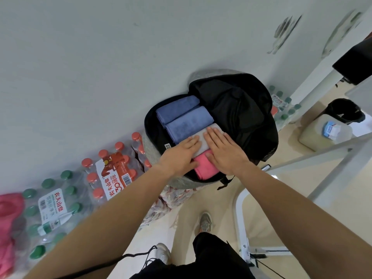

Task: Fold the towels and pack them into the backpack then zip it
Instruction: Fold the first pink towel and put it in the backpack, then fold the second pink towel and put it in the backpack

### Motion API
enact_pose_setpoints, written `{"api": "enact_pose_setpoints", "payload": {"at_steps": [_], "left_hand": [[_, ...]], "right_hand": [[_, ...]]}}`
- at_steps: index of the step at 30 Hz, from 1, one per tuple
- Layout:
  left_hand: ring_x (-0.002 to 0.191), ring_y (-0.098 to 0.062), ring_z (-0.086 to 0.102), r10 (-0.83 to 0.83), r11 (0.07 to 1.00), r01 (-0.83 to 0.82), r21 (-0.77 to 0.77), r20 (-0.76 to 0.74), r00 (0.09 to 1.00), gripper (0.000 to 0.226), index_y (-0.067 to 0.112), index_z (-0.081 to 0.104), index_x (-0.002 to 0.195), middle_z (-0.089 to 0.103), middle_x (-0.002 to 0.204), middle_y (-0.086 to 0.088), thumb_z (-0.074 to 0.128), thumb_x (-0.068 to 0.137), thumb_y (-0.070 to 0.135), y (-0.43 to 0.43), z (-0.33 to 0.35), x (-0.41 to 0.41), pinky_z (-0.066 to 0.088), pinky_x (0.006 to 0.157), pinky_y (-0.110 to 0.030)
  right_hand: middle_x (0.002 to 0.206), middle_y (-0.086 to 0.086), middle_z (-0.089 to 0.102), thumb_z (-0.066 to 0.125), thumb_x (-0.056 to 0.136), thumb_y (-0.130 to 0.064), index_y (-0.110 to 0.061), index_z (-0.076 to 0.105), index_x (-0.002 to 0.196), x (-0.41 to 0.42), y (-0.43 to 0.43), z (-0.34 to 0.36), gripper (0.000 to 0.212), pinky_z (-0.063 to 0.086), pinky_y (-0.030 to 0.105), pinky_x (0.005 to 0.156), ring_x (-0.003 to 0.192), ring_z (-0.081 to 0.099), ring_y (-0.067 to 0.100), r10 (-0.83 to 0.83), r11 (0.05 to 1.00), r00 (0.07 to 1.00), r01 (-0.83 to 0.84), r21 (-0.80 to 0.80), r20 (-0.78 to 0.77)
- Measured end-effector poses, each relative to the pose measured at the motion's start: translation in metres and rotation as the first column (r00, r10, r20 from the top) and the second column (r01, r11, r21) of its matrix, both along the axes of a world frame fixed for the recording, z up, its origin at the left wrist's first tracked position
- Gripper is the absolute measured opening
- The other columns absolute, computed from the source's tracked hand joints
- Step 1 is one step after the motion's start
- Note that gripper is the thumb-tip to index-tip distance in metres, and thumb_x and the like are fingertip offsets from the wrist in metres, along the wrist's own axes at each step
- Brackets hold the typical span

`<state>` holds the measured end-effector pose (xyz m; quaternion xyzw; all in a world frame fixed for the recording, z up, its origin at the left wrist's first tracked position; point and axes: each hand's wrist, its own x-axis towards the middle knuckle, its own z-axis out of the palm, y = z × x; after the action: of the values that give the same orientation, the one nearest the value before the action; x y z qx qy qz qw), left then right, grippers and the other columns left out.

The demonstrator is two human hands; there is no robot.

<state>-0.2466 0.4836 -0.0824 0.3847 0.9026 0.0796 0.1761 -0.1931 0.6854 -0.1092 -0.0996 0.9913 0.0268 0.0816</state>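
Observation:
A grey backpack [177,181] with black lining lies open against the wall, its flap [237,105] thrown back. Inside lie folded towels side by side: two blue towels [181,115], a grey towel [203,140] and a pink towel [205,170]. My left hand [182,156] lies flat with straight fingers on the grey towel's near edge. My right hand [223,151] presses flat across the grey and pink towels. Neither hand grips anything.
Shrink-wrapped packs of water bottles stand left of the backpack, red-capped [112,168] and green-capped [50,208]. A pink cloth [8,218] lies at the far left. A white metal frame [243,228], a translucent jug [322,133] and a black bin [344,110] stand on the right.

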Motion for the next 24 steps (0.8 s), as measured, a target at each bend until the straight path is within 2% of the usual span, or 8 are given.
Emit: {"api": "enact_pose_setpoints", "payload": {"at_steps": [6,7,9,11,12,17,20,24], "left_hand": [[0.151,-0.014,0.009,-0.001,0.998,0.002,-0.065,0.014,1.000,0.078,0.021,0.011,0.158,0.005,0.165,0.004,0.056,0.096,0.039,0.006,-0.002,-0.003,0.025,0.120,-0.039],[0.151,-0.013,0.012,0.011,0.999,-0.009,-0.041,0.033,0.999,0.076,0.021,0.015,0.157,0.009,0.165,0.003,0.057,0.096,0.038,0.005,0.003,-0.003,0.026,0.119,-0.038],[0.145,-0.016,0.031,0.054,0.998,-0.056,0.040,0.047,0.997,0.064,0.023,0.032,0.153,0.032,0.159,0.001,0.056,0.096,0.039,0.001,0.015,-0.005,0.037,0.112,-0.038],[0.125,-0.022,0.054,0.116,0.988,-0.120,0.100,0.043,0.992,0.053,0.025,0.047,0.142,0.056,0.139,0.001,0.056,0.093,0.042,-0.006,0.034,-0.009,0.049,0.094,-0.039],[0.117,-0.022,0.059,0.147,0.981,-0.151,0.123,0.040,0.988,0.050,0.026,0.051,0.139,0.060,0.132,0.002,0.057,0.092,0.041,-0.013,0.044,-0.011,0.051,0.090,-0.039],[0.125,-0.025,0.054,0.349,0.920,-0.341,0.194,-0.010,0.937,0.046,0.023,0.054,0.137,0.056,0.138,-0.002,0.058,0.093,0.037,-0.082,0.077,-0.014,0.046,0.101,-0.041],[0.119,-0.028,0.057,0.465,0.872,-0.456,0.177,-0.005,0.886,0.040,0.022,0.058,0.132,0.061,0.130,-0.004,0.056,0.094,0.032,-0.150,0.081,0.000,0.046,0.098,-0.038],[0.120,-0.026,0.055,0.576,0.814,-0.570,0.106,-0.028,0.817,0.044,0.021,0.053,0.136,0.058,0.134,-0.006,0.057,0.094,0.033,-0.246,0.080,0.026,0.044,0.098,-0.037]], "right_hand": [[0.165,0.007,-0.011,-0.005,0.094,-0.052,-0.013,-0.011,0.155,-0.003,-0.006,0.003,0.073,0.005,0.043,0.124,0.152,-0.010,0.022,-0.026,1.000,0.998,0.025,0.015,0.062],[0.165,0.007,-0.009,0.000,0.097,-0.051,-0.013,-0.007,0.156,-0.005,-0.009,0.009,0.071,0.004,0.043,0.124,0.152,-0.008,0.022,-0.026,1.000,0.997,0.025,0.018,0.074],[0.165,0.007,0.011,0.019,0.103,-0.047,-0.012,0.015,0.156,-0.010,-0.012,0.024,0.064,0.009,0.041,0.122,0.152,0.009,0.023,-0.026,0.999,0.999,0.027,-0.019,0.028],[0.157,0.008,0.033,0.030,0.103,-0.043,-0.012,0.037,0.149,-0.018,-0.018,0.043,0.056,0.018,0.042,0.120,0.145,0.030,0.025,-0.008,0.999,0.998,0.006,-0.042,-0.064],[0.153,0.008,0.040,0.031,0.102,-0.043,-0.012,0.041,0.146,-0.023,-0.023,0.052,0.054,0.023,0.043,0.118,0.140,0.037,0.025,0.009,0.999,0.996,-0.013,-0.040,-0.092],[0.134,0.013,0.054,0.039,0.100,-0.039,-0.008,0.049,0.136,-0.049,-0.087,0.089,0.048,0.041,0.044,0.101,0.119,0.054,0.032,0.060,0.996,0.987,-0.069,-0.058,-0.152],[0.125,0.015,0.056,0.045,0.098,-0.033,-0.009,0.045,0.139,-0.049,-0.150,0.099,0.048,0.045,0.045,0.091,0.108,0.057,0.035,0.142,0.983,0.974,-0.160,-0.086,-0.178],[0.129,0.014,0.055,0.045,0.096,-0.028,-0.013,0.043,0.143,-0.042,-0.248,0.102,0.049,0.044,0.045,0.094,0.113,0.056,0.035,0.225,0.955,0.957,-0.253,-0.153,-0.182]]}}
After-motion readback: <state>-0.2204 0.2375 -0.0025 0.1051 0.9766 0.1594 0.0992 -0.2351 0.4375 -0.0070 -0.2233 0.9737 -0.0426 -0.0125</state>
